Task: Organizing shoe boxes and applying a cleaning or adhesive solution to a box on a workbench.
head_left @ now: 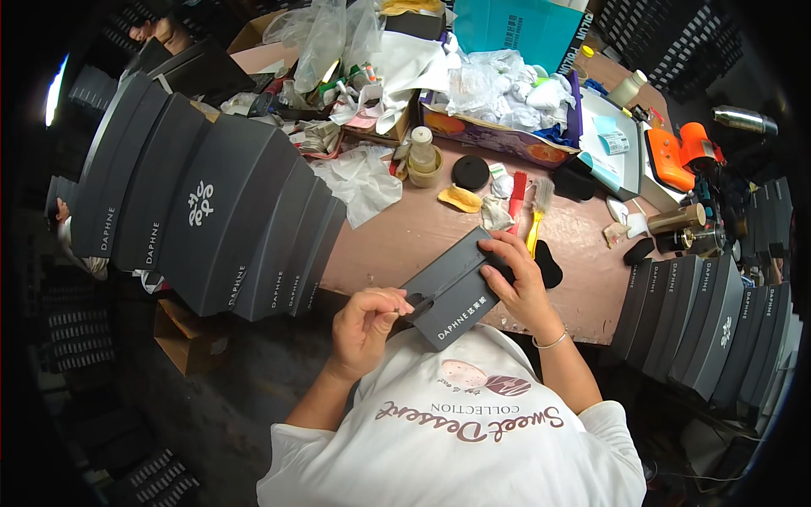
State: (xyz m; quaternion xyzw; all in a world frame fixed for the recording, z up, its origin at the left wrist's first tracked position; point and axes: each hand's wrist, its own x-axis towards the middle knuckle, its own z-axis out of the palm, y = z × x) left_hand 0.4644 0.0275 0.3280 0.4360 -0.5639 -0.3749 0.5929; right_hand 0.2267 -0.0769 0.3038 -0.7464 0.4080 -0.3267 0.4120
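A dark grey shoebox (460,294) with white lettering lies slantwise at the table's near edge, close against my shirt. My right hand (517,283) is at its far right end, thumb on the face and fingers over the edge, gripping it. At the box's near left corner my left hand (372,325) is closed in a pinch. Something small and dark shows at those fingertips, beside a dark opening or tab on the box side; I cannot make out what it is.
Tall stacks of dark shoeboxes stand left (220,211) and right (684,321). On the table are a red brush (517,198), a yellow-handled brush (537,215), a black round lid (470,173), a bottle (421,152) and a carton of crumpled plastic (498,127). An orange tape dispenser (672,160) sits far right.
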